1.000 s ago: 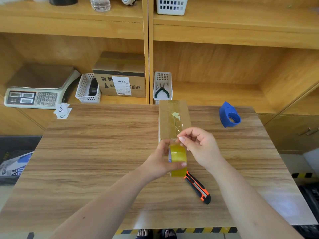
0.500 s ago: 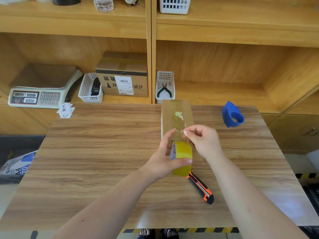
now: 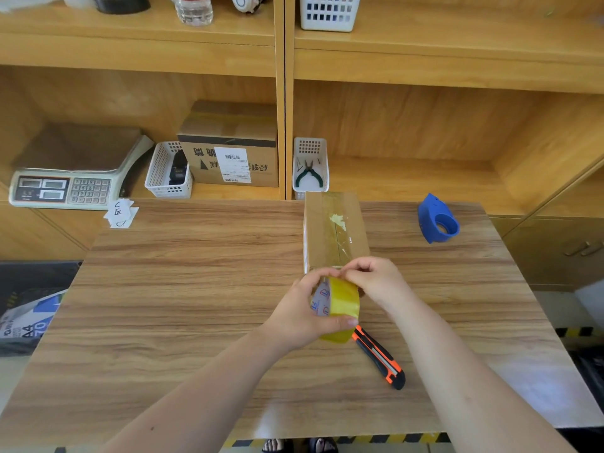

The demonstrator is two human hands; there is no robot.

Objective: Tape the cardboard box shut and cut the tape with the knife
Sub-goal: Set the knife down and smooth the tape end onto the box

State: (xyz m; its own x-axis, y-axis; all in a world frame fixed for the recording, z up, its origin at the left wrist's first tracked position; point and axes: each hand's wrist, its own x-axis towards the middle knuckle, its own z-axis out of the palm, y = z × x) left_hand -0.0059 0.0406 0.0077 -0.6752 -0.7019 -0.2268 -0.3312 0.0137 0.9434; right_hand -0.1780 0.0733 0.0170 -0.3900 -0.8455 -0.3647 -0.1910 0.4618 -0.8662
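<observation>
Gripping the tape roll (image 3: 340, 305), the left hand (image 3: 300, 317) curls round it while the right hand (image 3: 376, 279) pinches its top.

wood-grain table (image 3: 196, 289) | wooden shelving (image 3: 281, 93) behind | striped floor tape (image 3: 392, 439)

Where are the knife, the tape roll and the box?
knife (image 3: 379, 358): head view, middle of its orange-and-black handle.
tape roll (image 3: 343, 300): head view, yellow outer face.
box (image 3: 316, 233): head view, bare top flap.

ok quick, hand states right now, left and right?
Left hand: closed, gripping the yellow tape roll.
Right hand: closed, fingertips pinching at the top of the tape roll, probably its loose end.
</observation>
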